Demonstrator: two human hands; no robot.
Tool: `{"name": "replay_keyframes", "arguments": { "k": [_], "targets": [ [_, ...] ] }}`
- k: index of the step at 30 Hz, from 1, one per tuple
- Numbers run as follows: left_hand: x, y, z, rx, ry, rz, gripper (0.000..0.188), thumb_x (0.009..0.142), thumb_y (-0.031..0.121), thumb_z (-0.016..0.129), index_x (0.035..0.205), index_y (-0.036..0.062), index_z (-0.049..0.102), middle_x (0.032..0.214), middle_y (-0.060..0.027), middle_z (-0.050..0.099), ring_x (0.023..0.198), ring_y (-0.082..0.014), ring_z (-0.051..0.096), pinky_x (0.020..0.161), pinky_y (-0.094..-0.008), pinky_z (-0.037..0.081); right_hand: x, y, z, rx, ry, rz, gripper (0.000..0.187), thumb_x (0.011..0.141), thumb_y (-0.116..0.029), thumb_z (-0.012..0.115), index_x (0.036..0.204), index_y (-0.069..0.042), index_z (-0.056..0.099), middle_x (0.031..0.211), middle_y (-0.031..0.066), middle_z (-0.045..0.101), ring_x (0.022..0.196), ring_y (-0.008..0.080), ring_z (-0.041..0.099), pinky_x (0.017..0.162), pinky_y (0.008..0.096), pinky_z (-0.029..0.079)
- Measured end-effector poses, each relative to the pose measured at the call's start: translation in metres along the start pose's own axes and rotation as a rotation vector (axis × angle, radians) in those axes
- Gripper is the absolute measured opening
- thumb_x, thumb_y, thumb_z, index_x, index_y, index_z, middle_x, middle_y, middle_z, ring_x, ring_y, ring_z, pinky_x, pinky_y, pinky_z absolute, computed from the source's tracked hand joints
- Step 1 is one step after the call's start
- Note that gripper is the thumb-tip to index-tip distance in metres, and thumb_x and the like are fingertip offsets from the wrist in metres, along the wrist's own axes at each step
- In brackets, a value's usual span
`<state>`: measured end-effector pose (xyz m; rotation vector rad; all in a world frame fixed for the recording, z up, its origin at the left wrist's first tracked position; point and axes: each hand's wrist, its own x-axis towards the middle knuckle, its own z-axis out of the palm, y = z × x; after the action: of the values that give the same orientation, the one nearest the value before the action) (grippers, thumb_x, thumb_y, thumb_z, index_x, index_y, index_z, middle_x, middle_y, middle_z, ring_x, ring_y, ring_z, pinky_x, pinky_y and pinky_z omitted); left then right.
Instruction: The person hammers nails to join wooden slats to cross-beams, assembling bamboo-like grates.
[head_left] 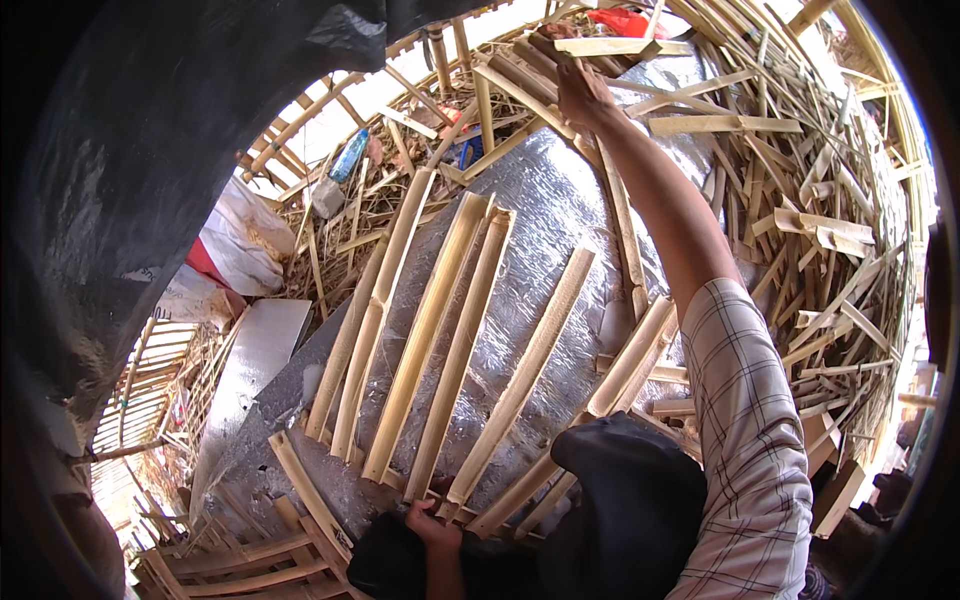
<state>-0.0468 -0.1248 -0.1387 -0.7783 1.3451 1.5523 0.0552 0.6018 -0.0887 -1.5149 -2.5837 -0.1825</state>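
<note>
Several split bamboo pieces (428,335) lie lengthwise, hollow sides showing, on a crinkled silver sheet (540,195). At their lower ends, my left hand (436,524) is closed on the near end of a split bamboo piece (522,375); some of its fingers are hidden. My right arm, in a checked sleeve, stretches to the far side. There my right hand (584,92) is closed around a darker split bamboo piece (520,75); its fingertips are partly hidden. Close by it lies a pale bamboo strip (620,47).
A large heap of bamboo scraps (800,230) fills the right side. A bamboo lattice (290,140) borders the far left, with a plastic bottle (349,155) near it. Black sheeting (150,130) hangs at left, above white sacks (240,240). Slats (240,560) lie at lower left.
</note>
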Motion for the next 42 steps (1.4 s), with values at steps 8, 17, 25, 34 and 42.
{"name": "replay_keyframes", "arguments": {
  "k": [8, 17, 25, 34, 42],
  "targets": [
    [-0.016, -0.005, 0.007, 0.211, -0.150, 0.228, 0.044, 0.078, 0.023, 0.051, 0.111, -0.0045, 0.062, 0.105, -0.0179, 0.068, 0.099, -0.0325, 0.067, 0.092, -0.0426, 0.054, 0.043, -0.003, 0.037, 0.100, -0.101, 0.090, 0.060, 0.092, -0.004, 0.053, 0.146, -0.029, 0.045, 0.151, 0.0149, 0.033, 0.124, 0.0427, 0.053, 0.097, 0.0516, 0.054],
    [-0.022, -0.007, 0.016, 0.110, -0.001, 0.109, 0.040, 0.085, 0.027, 0.048, 0.105, -0.0047, 0.061, 0.095, -0.0190, 0.066, 0.086, -0.0340, 0.068, 0.078, -0.0463, 0.059, 0.084, 0.029, 0.108, 0.030, -0.088, 0.173, 0.066, 0.092, -0.009, 0.050, 0.148, -0.042, 0.038, 0.166, 0.0071, 0.013, 0.139, 0.0470, 0.036, 0.105, 0.0527, 0.048],
    [-0.024, -0.011, 0.013, 0.205, 0.054, 0.112, 0.036, 0.088, 0.028, 0.048, 0.102, -0.0024, 0.061, 0.091, -0.0164, 0.064, 0.080, -0.0339, 0.068, 0.073, -0.0458, 0.059, 0.098, 0.058, 0.147, -0.222, -0.003, 0.097, 0.072, 0.092, -0.007, 0.051, 0.156, -0.030, 0.029, 0.167, 0.0123, 0.001, 0.119, 0.0551, 0.052, 0.086, 0.0511, 0.056],
    [-0.036, -0.009, 0.037, 0.069, 0.251, 0.080, 0.025, 0.086, 0.021, 0.058, 0.103, 0.0023, 0.062, 0.094, -0.0133, 0.063, 0.081, -0.0274, 0.064, 0.074, -0.0426, 0.056, 0.112, 0.022, 0.131, -0.457, -0.035, 0.325, 0.065, 0.092, -0.013, 0.059, 0.152, -0.006, 0.035, 0.163, 0.0121, 0.016, 0.112, 0.0529, 0.057, 0.080, 0.0471, 0.059],
    [0.005, -0.058, -0.027, 0.091, 0.229, 0.226, 0.032, 0.083, 0.017, 0.064, 0.111, 0.0027, 0.058, 0.104, -0.0102, 0.061, 0.092, -0.0207, 0.061, 0.081, -0.0377, 0.052, 0.123, 0.026, 0.144, -0.484, 0.043, 0.165, 0.064, 0.095, -0.025, 0.057, 0.152, -0.007, 0.034, 0.162, 0.0134, 0.018, 0.120, 0.0516, 0.049, 0.088, 0.0538, 0.050]
  ]
}}
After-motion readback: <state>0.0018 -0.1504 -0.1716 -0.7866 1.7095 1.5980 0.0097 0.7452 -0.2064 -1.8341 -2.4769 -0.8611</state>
